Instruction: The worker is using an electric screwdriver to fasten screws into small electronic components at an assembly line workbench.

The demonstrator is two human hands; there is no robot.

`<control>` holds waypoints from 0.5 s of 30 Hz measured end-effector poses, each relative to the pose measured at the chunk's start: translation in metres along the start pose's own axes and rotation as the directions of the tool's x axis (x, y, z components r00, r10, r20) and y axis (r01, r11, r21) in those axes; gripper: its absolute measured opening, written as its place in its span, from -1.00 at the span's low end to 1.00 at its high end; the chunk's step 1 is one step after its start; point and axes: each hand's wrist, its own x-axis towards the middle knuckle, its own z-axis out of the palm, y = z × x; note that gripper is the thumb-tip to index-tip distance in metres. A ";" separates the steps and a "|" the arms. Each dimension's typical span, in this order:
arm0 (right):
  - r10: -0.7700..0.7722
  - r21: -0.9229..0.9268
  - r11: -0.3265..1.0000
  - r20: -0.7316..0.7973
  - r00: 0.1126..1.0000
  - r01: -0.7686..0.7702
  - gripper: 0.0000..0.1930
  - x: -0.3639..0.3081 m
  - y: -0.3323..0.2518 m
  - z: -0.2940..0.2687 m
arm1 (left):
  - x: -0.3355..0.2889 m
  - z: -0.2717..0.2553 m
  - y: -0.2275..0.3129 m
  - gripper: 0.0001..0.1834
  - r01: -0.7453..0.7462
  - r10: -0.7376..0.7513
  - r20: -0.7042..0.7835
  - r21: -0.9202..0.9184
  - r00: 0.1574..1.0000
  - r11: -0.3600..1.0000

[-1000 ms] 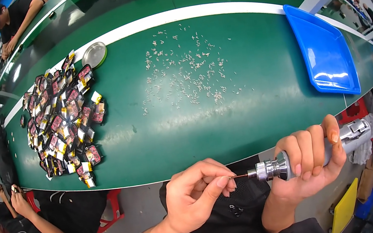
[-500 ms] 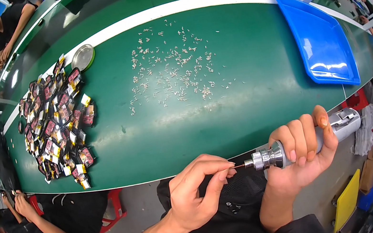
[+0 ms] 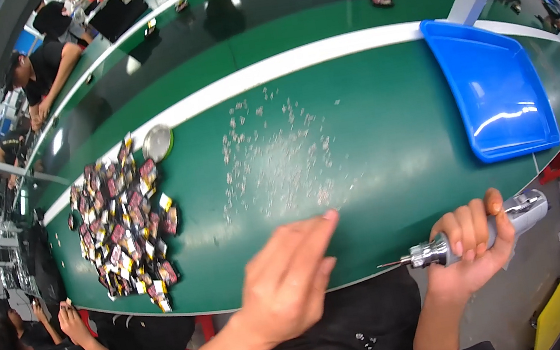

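Note:
My right hand is wrapped round a silver cylindrical electric screwdriver, held at the table's front edge. Its thin bit points left, with bare air around the tip. My left hand reaches over the near edge, fingers stretched forward and thumb apart, slightly blurred; nothing shows in it. Just beyond its fingertips lie many tiny pale pieces, perhaps screws, strewn over the green tabletop. A few more small bits rest on my dark clothing.
To the left is a heap of small black electronic modules with white and yellow parts. A round shallow tin stands behind it. A blue tray sits at the right. Past the white rail runs a green belt. Co-workers sit at the left.
My left hand has let go of the screwdriver's bit and moved forward over the table edge. The screwdriver stays in my right hand. The view has tilted up.

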 end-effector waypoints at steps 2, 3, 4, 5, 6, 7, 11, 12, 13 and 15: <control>-0.007 -0.035 0.999 -0.022 1.000 0.006 -0.88 0.003 -0.002 -0.010 | 0.030 -0.005 -0.009 -0.77 0.017 -0.017 0.006 0.045 1.000 0.999; 0.017 -0.071 0.997 -0.058 0.998 -0.021 -0.88 0.006 -0.001 -0.015 | 0.047 -0.006 -0.018 -0.84 0.000 -0.002 0.024 0.062 1.000 0.998; 0.040 -0.065 0.997 -0.073 0.997 -0.045 -0.88 0.008 0.000 -0.020 | 0.066 0.002 -0.027 -0.84 -0.037 0.036 0.017 0.060 0.999 0.998; 0.067 -0.051 0.996 -0.083 0.994 -0.072 -0.88 0.010 0.006 -0.025 | 0.087 0.009 -0.043 -0.90 0.006 -0.012 0.061 0.097 0.998 0.995; 0.075 -0.066 0.994 -0.088 0.993 -0.081 -0.88 0.012 0.012 -0.030 | 0.109 0.019 -0.060 -0.95 0.051 -0.066 0.107 0.133 0.992 0.990; 0.093 -0.078 0.992 -0.098 0.991 -0.101 -0.88 0.011 0.016 -0.031 | 0.132 0.032 -0.070 -0.91 0.082 -0.092 0.083 0.118 0.992 0.990; 0.145 -0.078 0.985 -0.081 0.986 -0.152 -0.88 0.013 0.015 -0.035 | 0.223 0.093 -0.113 -0.79 0.005 -0.010 0.026 0.186 1.000 0.983; 0.147 -0.097 0.984 -0.047 0.988 -0.151 -0.88 0.011 0.012 -0.034 | 0.242 0.106 -0.117 -0.78 -0.009 0.005 0.018 0.241 1.000 0.971; 0.155 -0.115 0.981 -0.010 0.988 -0.155 -0.88 0.010 0.009 -0.032 | 0.260 0.116 -0.120 -0.73 0.032 -0.044 0.042 0.253 0.998 0.967; 0.146 -0.104 0.985 0.082 0.986 -0.137 -0.89 0.014 0.004 -0.033 | 0.290 0.142 -0.114 -0.68 0.079 -0.116 0.073 0.381 0.991 0.921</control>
